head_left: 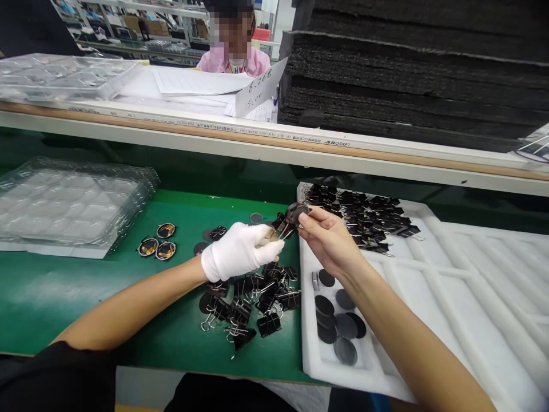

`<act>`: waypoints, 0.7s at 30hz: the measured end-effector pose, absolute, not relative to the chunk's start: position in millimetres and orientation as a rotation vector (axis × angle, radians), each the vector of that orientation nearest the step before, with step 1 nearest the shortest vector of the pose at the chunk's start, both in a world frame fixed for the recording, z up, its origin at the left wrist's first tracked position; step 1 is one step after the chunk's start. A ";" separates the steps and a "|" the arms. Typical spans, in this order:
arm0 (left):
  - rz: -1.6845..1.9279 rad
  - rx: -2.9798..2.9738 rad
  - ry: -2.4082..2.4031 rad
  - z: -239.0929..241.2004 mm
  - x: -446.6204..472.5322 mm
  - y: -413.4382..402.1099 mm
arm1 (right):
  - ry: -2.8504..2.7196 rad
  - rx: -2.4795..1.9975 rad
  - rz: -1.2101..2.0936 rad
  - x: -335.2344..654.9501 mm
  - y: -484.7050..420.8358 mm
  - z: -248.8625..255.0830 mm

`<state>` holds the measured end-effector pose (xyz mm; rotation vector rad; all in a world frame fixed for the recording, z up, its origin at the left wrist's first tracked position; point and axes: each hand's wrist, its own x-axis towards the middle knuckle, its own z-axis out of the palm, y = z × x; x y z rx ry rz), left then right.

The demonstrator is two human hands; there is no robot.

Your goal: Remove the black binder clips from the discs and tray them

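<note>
Spanning the scene, a green table (77, 297) lies below a long white rail (171, 135) printed "LESSO" toward the right (the finer print is too small to read with confidence). White foam tray (309, 349) at right, bearing clips at its far side, dark discs at its near left. A tilted card (261, 91) beyond the rail carries handwriting: "8.26" and "15:00".

Left hand (238, 250), gloved in white, reaches from near left, thumb and fingers pinched on the wire handles of a black binder clip (282, 224). Right hand (328, 237), bare, comes from near right, thumb and fingertips grasping a round dark piece (299, 213) at the clip's mouth. Clip is held above the table, left of the tray; long axis slants near-left to far-right, handles toward near left, mouth toward far right.
</note>
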<state>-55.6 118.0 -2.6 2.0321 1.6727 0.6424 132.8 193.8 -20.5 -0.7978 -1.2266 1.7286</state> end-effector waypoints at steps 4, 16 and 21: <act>0.609 2.136 1.713 -3.6 -54.9 116.3 | -1.212 -0.794 1.830 133.7 189.3 -16.9; 0.483 2.051 1.693 34.3 -99.0 136.8 | -0.792 -0.689 1.861 129.4 190.6 -6.2; -0.366 2.130 1.955 37.6 -135.3 151.4 | -0.483 -0.717 1.958 138.3 202.7 -0.2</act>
